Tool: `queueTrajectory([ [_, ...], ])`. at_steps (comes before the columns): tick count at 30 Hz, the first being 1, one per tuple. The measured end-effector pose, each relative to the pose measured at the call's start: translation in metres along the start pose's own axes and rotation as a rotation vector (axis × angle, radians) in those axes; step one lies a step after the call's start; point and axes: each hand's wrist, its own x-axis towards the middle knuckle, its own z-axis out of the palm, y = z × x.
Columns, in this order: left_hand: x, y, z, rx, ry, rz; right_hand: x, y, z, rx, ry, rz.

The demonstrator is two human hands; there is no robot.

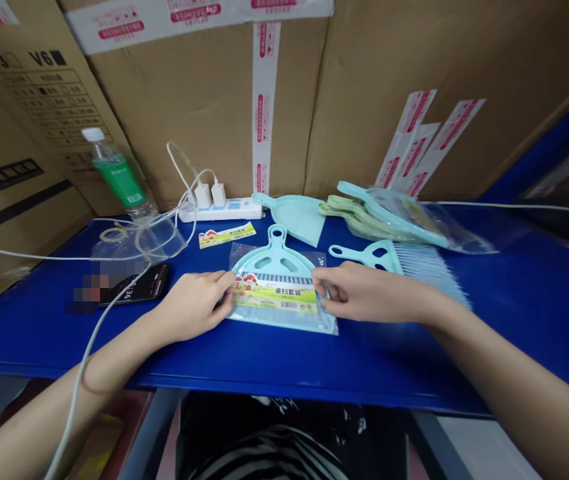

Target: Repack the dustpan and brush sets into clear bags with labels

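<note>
A light-blue dustpan and brush set (pixel 277 255) lies in a clear plastic bag (pixel 328 325) on the blue table, handle pointing away from me. Across its middle is a printed card label (pixel 274 297) with mushroom pictures. My left hand (pixel 198 303) pinches the left edge of the bag beside the label. At the opposite edge, my right hand (pixel 364 290) has its fingers curled and closed on the bag near the label's end. The fingertips of both hands are partly hidden.
Behind stand a loose blue dustpan (pixel 297 217), a second card label (pixel 227 235) and a power strip (pixel 224 210). Bagged sets (pixel 394 213) and a loose brush (pixel 414 261) lie right. A phone (pixel 137 285), bottle (pixel 121 177) and white cable (pixel 89 340) are left. Cardboard boxes (pixel 204 100) wall the back.
</note>
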Motion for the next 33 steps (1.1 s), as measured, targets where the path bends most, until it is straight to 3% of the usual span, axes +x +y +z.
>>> queueTrajectory([
  [16,-0.001,0.002,-0.004,-0.003,-0.022,-0.031,0.005,0.002,0.001,0.070,0.024,0.106],
  [24,-0.003,0.001,-0.004,0.007,0.001,-0.011,0.013,0.006,0.003,0.402,0.023,0.182],
  [33,-0.003,0.001,-0.007,-0.006,-0.027,-0.080,0.014,0.008,0.001,0.800,0.104,0.063],
])
